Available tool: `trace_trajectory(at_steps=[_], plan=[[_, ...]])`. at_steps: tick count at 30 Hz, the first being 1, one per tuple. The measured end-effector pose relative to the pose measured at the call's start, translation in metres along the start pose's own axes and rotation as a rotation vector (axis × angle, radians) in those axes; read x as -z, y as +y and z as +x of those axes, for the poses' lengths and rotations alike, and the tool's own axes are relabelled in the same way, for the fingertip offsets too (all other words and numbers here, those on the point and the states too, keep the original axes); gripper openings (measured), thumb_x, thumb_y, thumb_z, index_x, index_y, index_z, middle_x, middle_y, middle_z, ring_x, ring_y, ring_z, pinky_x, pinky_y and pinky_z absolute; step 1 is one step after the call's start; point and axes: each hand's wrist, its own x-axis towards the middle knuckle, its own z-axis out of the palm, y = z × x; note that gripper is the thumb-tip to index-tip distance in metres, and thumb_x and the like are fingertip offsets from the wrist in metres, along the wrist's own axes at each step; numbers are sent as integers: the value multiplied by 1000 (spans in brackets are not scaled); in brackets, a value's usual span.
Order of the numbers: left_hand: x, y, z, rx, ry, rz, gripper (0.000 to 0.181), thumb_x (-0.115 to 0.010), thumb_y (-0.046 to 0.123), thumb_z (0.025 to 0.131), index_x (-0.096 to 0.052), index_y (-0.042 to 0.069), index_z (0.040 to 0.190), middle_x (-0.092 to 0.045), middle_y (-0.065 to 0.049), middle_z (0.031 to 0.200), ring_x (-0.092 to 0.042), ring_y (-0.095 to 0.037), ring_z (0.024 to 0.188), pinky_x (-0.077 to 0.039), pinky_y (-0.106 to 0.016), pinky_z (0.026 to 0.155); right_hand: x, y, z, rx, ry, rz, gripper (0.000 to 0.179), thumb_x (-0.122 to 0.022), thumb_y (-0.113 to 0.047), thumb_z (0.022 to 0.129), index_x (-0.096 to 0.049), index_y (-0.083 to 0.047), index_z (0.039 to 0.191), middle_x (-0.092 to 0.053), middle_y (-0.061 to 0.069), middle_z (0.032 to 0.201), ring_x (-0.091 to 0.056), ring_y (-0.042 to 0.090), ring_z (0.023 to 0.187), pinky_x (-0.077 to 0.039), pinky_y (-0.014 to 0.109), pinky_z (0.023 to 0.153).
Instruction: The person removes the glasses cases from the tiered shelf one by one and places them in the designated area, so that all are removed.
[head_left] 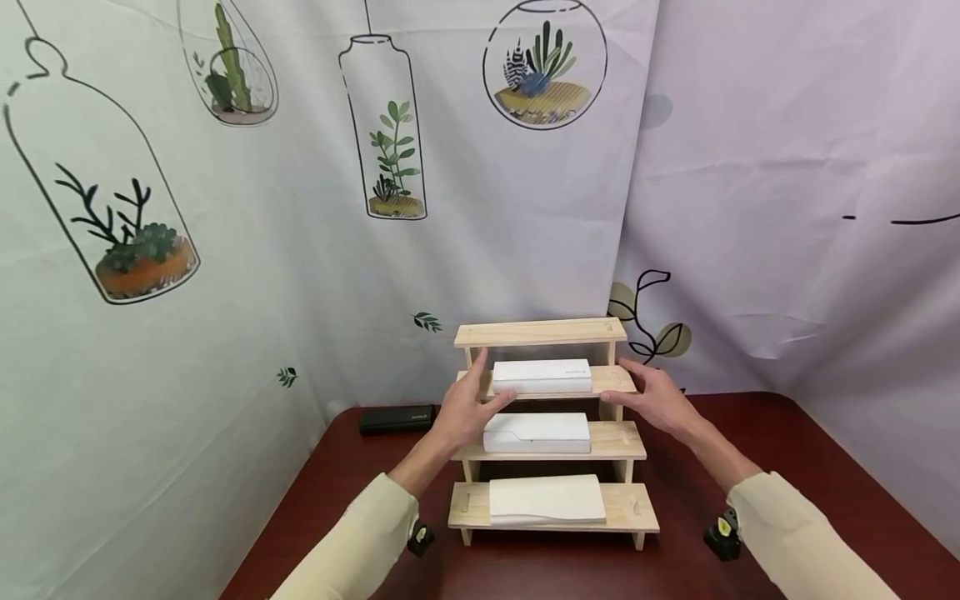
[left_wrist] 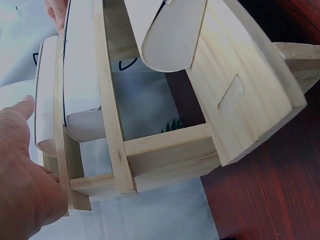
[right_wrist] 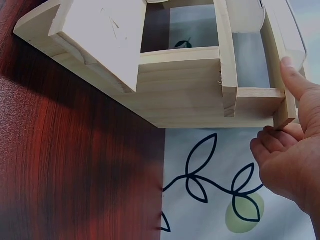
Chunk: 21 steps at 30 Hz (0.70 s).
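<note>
A light wooden tiered rack (head_left: 621, 439) stands on the dark red table, with several stepped shelves. My left hand (head_left: 465, 410) holds the left end of its second shelf from the top, thumb along the front near a white box (head_left: 542, 383). On the right end of that shelf (right_wrist: 276, 65), my right hand (head_left: 660, 398) grips the board, thumb on the front edge and fingers curled behind. Another white box (head_left: 536, 435) lies one shelf lower. A white case with a flap (head_left: 547, 500) rests on the lowest shelf. The top shelf (head_left: 540, 333) bears nothing.
A black case (head_left: 396, 419) lies on the table (head_left: 337, 500) to the left of the rack, near the back edge. Behind hangs a white cloth (head_left: 480, 250) printed with plants and jars. Bare red tabletop shows on both sides of the rack.
</note>
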Motion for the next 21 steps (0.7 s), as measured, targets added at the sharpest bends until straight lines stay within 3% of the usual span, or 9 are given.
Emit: trace_trajectory(at_steps=[5,12,21], plan=[[-3,0,0,30,-25,8,95,-74,43,102,-18,11,171,-36,-19,168,-61,-36,132,-41,-56,117,-2,3,-1,1,-10,12,89,-83,-30,96,-35,13,158,-58,35,144,-65,42,124,-54,57,101],[-3,1,5,42,-36,5,93,-75,41,101,-20,11,171,-35,-17,169,-41,-37,151,-40,-58,118,-2,6,1,10,-16,20,89,-82,-29,96,-35,13,159,-58,35,144,-65,43,125,-55,56,100],[-3,2,12,20,-25,31,84,-77,35,101,-32,9,167,-41,-13,166,-41,-34,152,-39,-56,119,1,8,3,16,-13,30,89,-82,-28,97,-33,14,159,-56,35,146,-63,44,128,-55,55,100]])
